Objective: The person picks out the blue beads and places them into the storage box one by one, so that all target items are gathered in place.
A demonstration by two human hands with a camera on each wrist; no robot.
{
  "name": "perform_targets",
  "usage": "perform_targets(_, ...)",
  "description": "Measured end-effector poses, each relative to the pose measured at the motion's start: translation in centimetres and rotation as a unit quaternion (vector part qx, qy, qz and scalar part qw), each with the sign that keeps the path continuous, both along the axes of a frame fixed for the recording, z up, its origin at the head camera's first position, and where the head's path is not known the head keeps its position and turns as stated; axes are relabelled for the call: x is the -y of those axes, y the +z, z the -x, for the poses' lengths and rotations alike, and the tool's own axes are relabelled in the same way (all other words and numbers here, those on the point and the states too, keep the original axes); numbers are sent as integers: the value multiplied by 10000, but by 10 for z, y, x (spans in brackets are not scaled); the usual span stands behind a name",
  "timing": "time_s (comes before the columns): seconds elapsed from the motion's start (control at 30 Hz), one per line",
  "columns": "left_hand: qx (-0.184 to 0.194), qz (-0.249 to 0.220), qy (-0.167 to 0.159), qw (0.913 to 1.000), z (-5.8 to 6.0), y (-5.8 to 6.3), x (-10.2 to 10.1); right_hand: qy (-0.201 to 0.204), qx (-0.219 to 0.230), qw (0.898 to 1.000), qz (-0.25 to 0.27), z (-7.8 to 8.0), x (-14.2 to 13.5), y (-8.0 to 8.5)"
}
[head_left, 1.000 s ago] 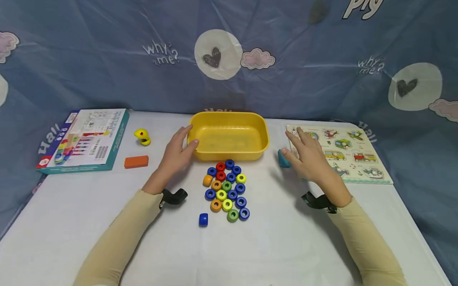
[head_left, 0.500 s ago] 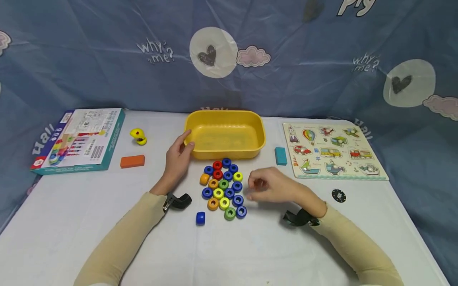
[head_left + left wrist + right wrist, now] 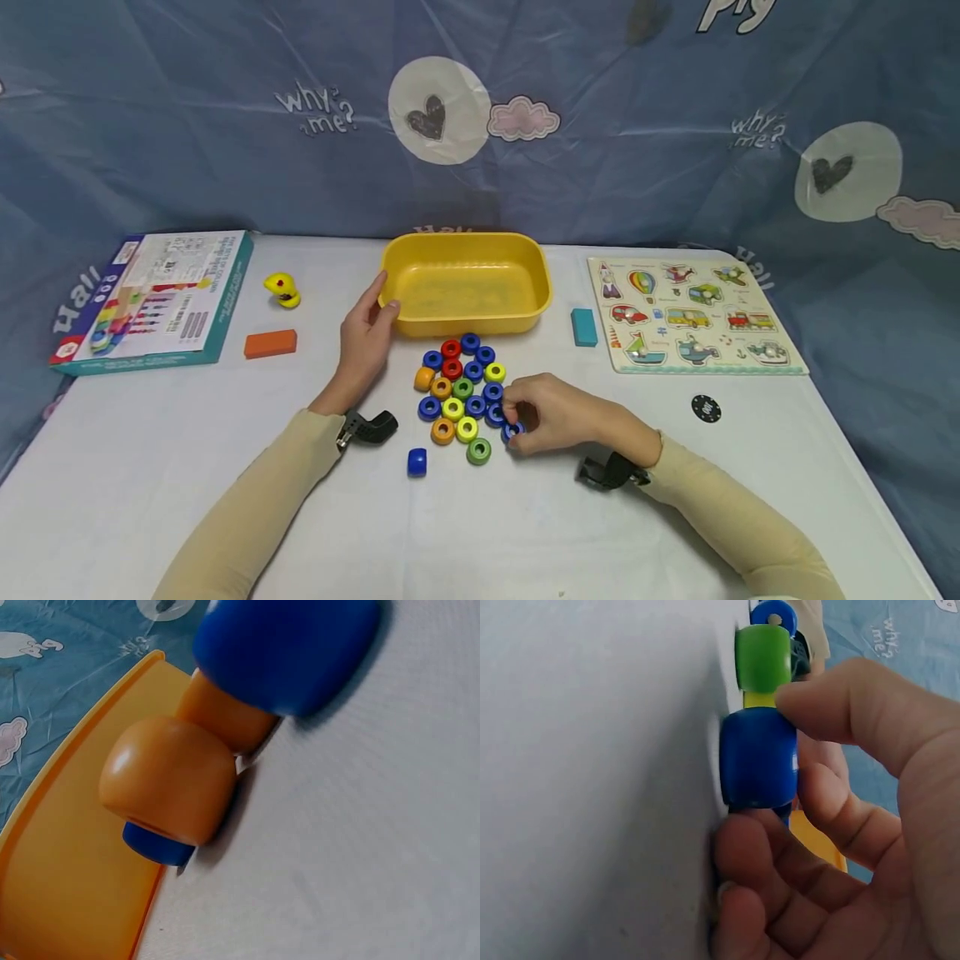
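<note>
My left hand [image 3: 363,337] rests against the left end of a yellow plastic tub [image 3: 465,325], thumb and fingers extended at its rim. My right hand [image 3: 558,410] pinches a blue bead [image 3: 512,432] at the right edge of a group of beads. In the right wrist view, thumb and fingers are around that blue bead [image 3: 759,757], with a green bead [image 3: 763,658] just beyond it. Red, orange, yellow, green and blue beads lie in front of the tub. A lone blue bead [image 3: 417,462] lies nearer the front. The left wrist view shows an orange bead [image 3: 169,780] but no fingers.
At the left are a boxed toy set [image 3: 157,300], a yellow toy figure [image 3: 282,290] and an orange block [image 3: 271,343]. On the right lie a teal block [image 3: 584,327], a picture puzzle board [image 3: 697,312] and a black round chip [image 3: 706,408]. A patterned blue cloth [image 3: 600,167] hangs behind.
My right hand has come from over the puzzle board to the beads and taken hold of a blue one, which has shifted slightly. The left hand stays at the tub.
</note>
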State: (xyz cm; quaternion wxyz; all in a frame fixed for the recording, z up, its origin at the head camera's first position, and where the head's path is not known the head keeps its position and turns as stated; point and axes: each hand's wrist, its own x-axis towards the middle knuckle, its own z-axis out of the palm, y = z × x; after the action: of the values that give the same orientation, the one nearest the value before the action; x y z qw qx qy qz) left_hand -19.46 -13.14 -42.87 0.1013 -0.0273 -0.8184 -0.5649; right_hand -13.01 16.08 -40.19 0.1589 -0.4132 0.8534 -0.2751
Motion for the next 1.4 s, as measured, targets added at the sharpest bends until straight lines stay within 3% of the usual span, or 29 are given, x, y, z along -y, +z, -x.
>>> perform_targets(0.3, 13, 114, -9, 9999, 0, 0, 0, 116, 300, 9993, 183, 9, -7, 8)
perform_targets(0.43, 9, 100, 31, 9999, 0, -1, 0, -229, 237, 9977, 587, 22, -10, 24)
perform_targets(0.63, -62, -13, 184, 9998, 1, -2, 3, -979, -212, 9843, 1452, 61, 14, 48)
perform_targets(0.8, -211, -168, 359, 9990, 0, -2, 2, -1612, -189, 9807, 1090, 96, 64, 52)
perform_targets(1.03, -370, -238, 513, 9977, 0, -2, -4, -1555, 125, 9876, 155, 129, 119, 33)
perform_targets(1.2, -431, -269, 615, 9968, 2, -3, -3, -1552, 336, 9869, -278, 137, 127, 29)
perform_targets(1.3, -416, -301, 637, 9966, 2, -3, -2, -1628, 269, 9863, 31, 133, 117, 36)
perform_targets(1.4, -371, -307, 643, 9968, 1, -4, -1, -1690, 57, 9834, 657, 119, 99, 48)
